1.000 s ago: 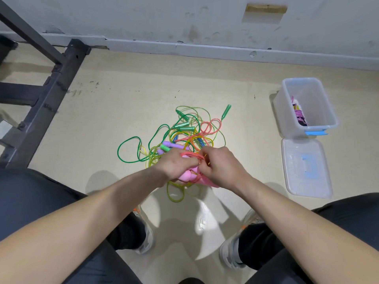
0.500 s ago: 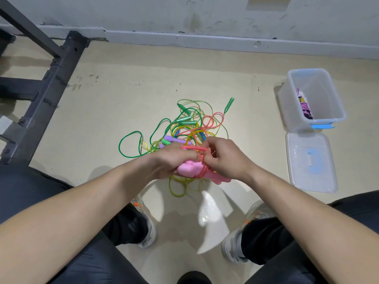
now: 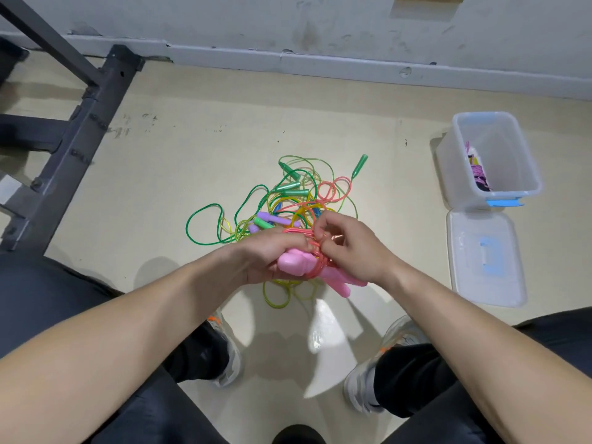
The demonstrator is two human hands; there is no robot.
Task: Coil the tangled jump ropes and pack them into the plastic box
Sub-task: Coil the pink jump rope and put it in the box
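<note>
The left hand (image 3: 272,257) is gripping a pair of pink handles (image 3: 293,267), its fingers curling round their upper ends; the lower ends are sticking out to the right, under the right hand (image 3: 350,251); the right hand is pinching the pink-red cord (image 3: 317,254), which is looping in several turns around the handles between the two hands. Both hands are hovering above the near edge of the tangled jump ropes (image 3: 288,197), a heap of green, yellow, pink-red and blue cord lying on the beige floor (image 3: 192,139) with green handles and purple handles (image 3: 272,219) mixed in; one green handle (image 3: 360,165) is pointing out at the far right of the heap. The plastic box (image 3: 448,161) is standing open well to the right, near the wall; a purple rope bundle (image 3: 479,174) is lying inside it, against its left side. Its clear lid (image 3: 480,283), carrying a blue handle, is lying flat on the floor just in front of the box. A dark metal frame (image 3: 80,123) is standing at the far left. The person's grey shoes (image 3: 229,354) are resting on the floor near the camera.
</note>
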